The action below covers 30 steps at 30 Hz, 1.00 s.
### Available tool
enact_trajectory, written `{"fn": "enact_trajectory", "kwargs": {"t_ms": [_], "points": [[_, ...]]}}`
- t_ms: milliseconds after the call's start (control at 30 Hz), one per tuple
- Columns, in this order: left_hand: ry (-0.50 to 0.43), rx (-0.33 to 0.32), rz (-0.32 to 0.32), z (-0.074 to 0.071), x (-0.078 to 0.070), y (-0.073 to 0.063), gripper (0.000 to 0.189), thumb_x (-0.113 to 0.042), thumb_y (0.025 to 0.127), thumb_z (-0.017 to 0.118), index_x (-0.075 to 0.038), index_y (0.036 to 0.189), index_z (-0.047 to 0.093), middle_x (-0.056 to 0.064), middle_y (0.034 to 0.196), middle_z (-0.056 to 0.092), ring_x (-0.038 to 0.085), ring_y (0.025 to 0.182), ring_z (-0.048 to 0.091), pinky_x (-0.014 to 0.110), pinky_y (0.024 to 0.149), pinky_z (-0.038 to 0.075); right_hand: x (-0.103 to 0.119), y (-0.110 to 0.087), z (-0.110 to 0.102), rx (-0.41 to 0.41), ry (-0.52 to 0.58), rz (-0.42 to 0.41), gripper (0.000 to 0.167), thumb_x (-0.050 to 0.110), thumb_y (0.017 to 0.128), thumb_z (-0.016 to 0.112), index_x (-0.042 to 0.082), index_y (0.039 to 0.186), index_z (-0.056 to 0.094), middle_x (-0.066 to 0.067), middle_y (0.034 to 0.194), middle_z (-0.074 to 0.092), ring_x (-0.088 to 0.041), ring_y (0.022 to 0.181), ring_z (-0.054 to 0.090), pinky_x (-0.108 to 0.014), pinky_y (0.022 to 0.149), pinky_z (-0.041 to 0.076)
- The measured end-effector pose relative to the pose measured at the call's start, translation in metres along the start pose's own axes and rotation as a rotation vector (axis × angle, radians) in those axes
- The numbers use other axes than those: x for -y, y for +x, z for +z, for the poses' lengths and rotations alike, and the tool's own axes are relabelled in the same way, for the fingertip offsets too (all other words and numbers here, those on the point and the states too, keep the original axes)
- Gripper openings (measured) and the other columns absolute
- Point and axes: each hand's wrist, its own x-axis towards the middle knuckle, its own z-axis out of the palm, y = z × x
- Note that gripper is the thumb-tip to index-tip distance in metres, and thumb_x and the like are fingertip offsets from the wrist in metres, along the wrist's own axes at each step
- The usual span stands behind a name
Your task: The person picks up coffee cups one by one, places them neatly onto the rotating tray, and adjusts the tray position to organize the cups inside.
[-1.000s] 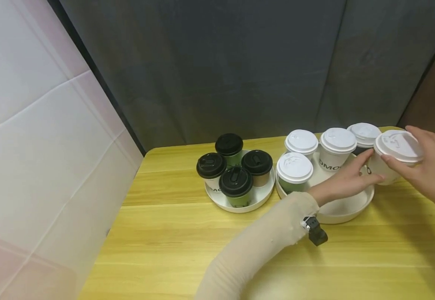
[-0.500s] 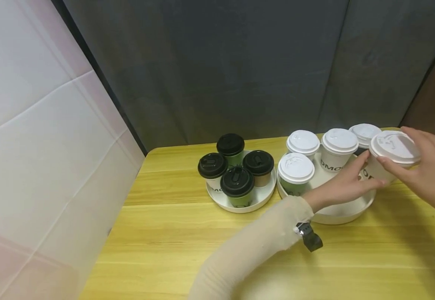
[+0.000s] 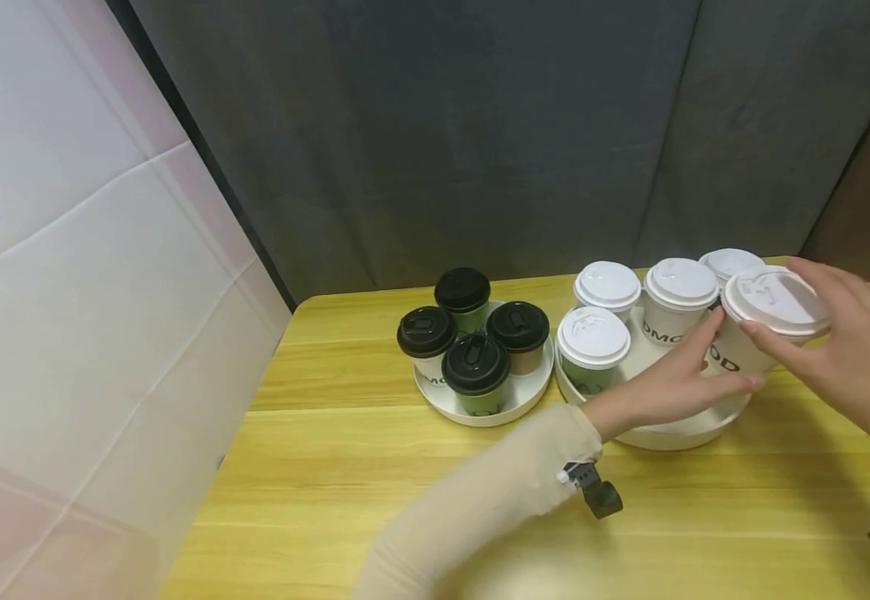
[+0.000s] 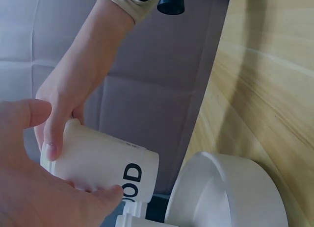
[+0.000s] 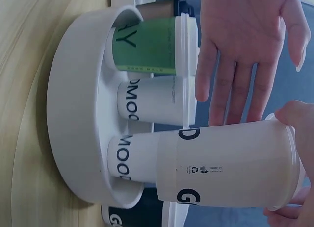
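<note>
My right hand [image 3: 851, 337] holds a large white-lidded paper cup [image 3: 742, 348] near its lid, with thumb and fingers on opposite sides. The cup hangs above the right part of a round white tray [image 3: 678, 440]. My left hand [image 3: 671, 392] reaches to the cup's left side with fingers extended; in the right wrist view the left hand [image 5: 240, 55] has its fingertips at the cup wall. On the tray stand a green cup [image 5: 147, 45] and white cups [image 3: 660, 325], all white-lidded. Behind the held cup, a dark cup [image 5: 137, 207] is partly hidden.
Left of the tray, touching or nearly touching it, a smaller white plate [image 3: 450, 410] bears several black-lidded cups [image 3: 472, 367]. Both stand on a wooden table [image 3: 315, 492]. A dark curtain [image 3: 442, 150] hangs behind, and a pale panel [image 3: 105, 333] rises at left.
The held cup and my right hand have moved left and slightly down, further over the tray. My left hand and forearm have drawn back left and down with it.
</note>
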Motion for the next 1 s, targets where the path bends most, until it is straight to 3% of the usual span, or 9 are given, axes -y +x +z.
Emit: {"fn": "enact_trajectory", "kwargs": {"t_ms": [233, 433, 567, 700, 767, 1000], "points": [[0.051, -0.007, 0.029, -0.005, -0.002, -0.018, 0.088, -0.029, 0.096, 0.061, -0.032, 0.159, -0.001, -0.015, 0.165, 0.01, -0.005, 0.148, 0.016, 0.016, 0.119, 0.024, 0.012, -0.004, 0.0, 0.018, 0.024, -0.028, 0.072, 0.028, 0.077, 0.081, 0.011, 0.141, 0.054, -0.023, 0.136, 0.058, -0.049, 0.11, 0.05, -0.056, 0.077, 0.033], [0.083, 0.0, 0.018, -0.008, -0.004, -0.032, 0.089, -0.033, 0.095, 0.06, -0.035, 0.158, -0.003, -0.013, 0.165, 0.009, -0.003, 0.147, 0.017, 0.018, 0.118, 0.028, 0.021, -0.01, 0.0, 0.009, 0.028, -0.048, 0.075, 0.028, 0.075, 0.083, 0.008, 0.141, 0.053, -0.025, 0.133, 0.059, -0.049, 0.105, 0.051, -0.058, 0.074, 0.034], [0.067, 0.008, 0.001, -0.009, -0.005, -0.04, 0.092, -0.033, 0.093, 0.061, -0.036, 0.158, -0.004, -0.012, 0.166, 0.007, -0.002, 0.147, 0.018, 0.019, 0.116, 0.031, 0.025, -0.013, 0.002, -0.027, 0.053, -0.092, 0.077, 0.023, 0.069, 0.086, 0.008, 0.138, 0.056, -0.025, 0.128, 0.062, -0.044, 0.106, 0.054, -0.033, 0.083, 0.039], [0.057, 0.005, 0.003, -0.009, -0.004, -0.048, 0.094, -0.033, 0.092, 0.063, -0.035, 0.158, -0.004, -0.01, 0.166, 0.006, 0.0, 0.149, 0.016, 0.021, 0.117, 0.031, 0.029, -0.016, 0.003, -0.051, 0.067, -0.141, 0.078, 0.02, 0.063, 0.088, 0.006, 0.134, 0.059, -0.023, 0.123, 0.065, -0.038, 0.102, 0.057, -0.01, 0.079, 0.027], [0.057, 0.004, 0.003, -0.009, -0.004, -0.052, 0.095, -0.034, 0.092, 0.064, -0.033, 0.158, -0.004, -0.01, 0.167, 0.004, 0.002, 0.15, 0.014, 0.023, 0.117, 0.031, 0.031, -0.018, 0.004, -0.052, 0.061, -0.152, 0.078, 0.02, 0.062, 0.089, 0.007, 0.133, 0.06, -0.023, 0.124, 0.065, -0.04, 0.103, 0.057, -0.014, 0.079, 0.029], [0.064, 0.011, -0.029, -0.007, 0.001, -0.066, 0.098, -0.036, 0.092, 0.064, -0.03, 0.158, -0.008, -0.006, 0.167, -0.003, 0.008, 0.153, 0.014, 0.025, 0.117, 0.032, 0.037, -0.026, 0.009, -0.028, 0.077, -0.153, 0.08, 0.018, 0.06, 0.089, 0.009, 0.134, 0.06, -0.023, 0.126, 0.064, -0.042, 0.109, 0.057, -0.006, 0.088, 0.023]]}}
